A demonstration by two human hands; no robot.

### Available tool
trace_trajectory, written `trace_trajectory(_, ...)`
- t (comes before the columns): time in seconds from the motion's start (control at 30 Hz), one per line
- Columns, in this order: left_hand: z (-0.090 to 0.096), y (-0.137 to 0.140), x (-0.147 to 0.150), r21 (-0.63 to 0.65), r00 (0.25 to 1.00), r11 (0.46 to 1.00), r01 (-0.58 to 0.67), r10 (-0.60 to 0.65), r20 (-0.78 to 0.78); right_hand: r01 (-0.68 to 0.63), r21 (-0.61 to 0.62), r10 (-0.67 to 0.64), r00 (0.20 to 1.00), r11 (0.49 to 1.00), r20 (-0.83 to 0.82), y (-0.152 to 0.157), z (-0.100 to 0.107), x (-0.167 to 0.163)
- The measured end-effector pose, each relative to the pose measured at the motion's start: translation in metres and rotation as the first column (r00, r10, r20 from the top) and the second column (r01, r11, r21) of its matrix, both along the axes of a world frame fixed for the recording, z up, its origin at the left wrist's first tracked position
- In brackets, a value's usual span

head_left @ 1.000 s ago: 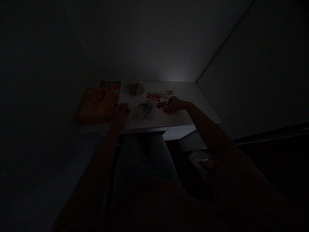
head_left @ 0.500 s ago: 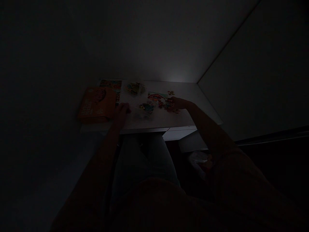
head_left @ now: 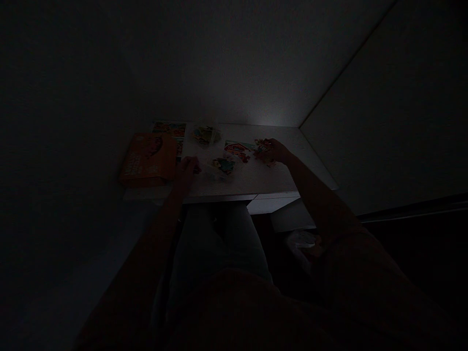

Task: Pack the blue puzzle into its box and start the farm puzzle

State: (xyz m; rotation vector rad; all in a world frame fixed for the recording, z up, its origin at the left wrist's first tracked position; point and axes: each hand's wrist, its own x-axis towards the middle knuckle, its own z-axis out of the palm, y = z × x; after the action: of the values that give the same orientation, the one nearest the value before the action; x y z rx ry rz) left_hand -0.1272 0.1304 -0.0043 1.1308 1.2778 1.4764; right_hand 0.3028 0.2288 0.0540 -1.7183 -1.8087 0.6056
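Note:
The scene is very dim. On the white tabletop (head_left: 252, 183), my right hand (head_left: 276, 151) is over a pile of small colourful puzzle pieces (head_left: 262, 146), its fingers bent down onto them. Left of the pile lies a printed picture of a red-roofed house (head_left: 237, 146), with several pieces on its lower edge. My left hand (head_left: 187, 170) rests between the orange box and a clear plastic bag of pieces (head_left: 223, 165), its fingers curled in. Whether it holds anything is too dark to see.
An orange box (head_left: 148, 161) stands at the left on colourful printed sheets (head_left: 170, 128). A second clear bag of pieces (head_left: 206, 135) lies near the back wall (head_left: 219, 73). A side wall (head_left: 383, 136) borders the right. Below the table is a pale plastic bag (head_left: 302, 239).
My right hand has moved slightly right and away from me, and the loose pieces under it are now bunched nearer the back, beside the house picture. My left hand has barely moved.

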Motion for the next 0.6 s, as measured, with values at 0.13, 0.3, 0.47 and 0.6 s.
trace_trajectory(0.13,0.025,-0.003,0.013,0.042,0.999,0.998,0.036,-0.035,-0.019,-0.083,0.027,0.087,0.944,0.996,-0.319,0.001,0.030,-0.004)
trace_trajectory(0.3,0.066,-0.009,0.035,0.037,0.991,0.994,0.101,-0.098,-0.090,-0.317,0.185,0.366,0.830,0.930,-0.420,-0.033,0.100,-0.034)
trace_trajectory(0.47,0.083,-0.017,0.055,0.001,0.994,0.996,0.094,-0.093,-0.057,-0.521,-0.179,0.537,0.842,0.835,0.050,-0.088,0.139,-0.102)
trace_trajectory(0.6,0.085,-0.019,0.063,-0.046,0.996,0.995,0.086,-0.087,-0.015,-0.561,-0.110,0.560,0.748,0.820,0.357,-0.080,0.125,-0.154)
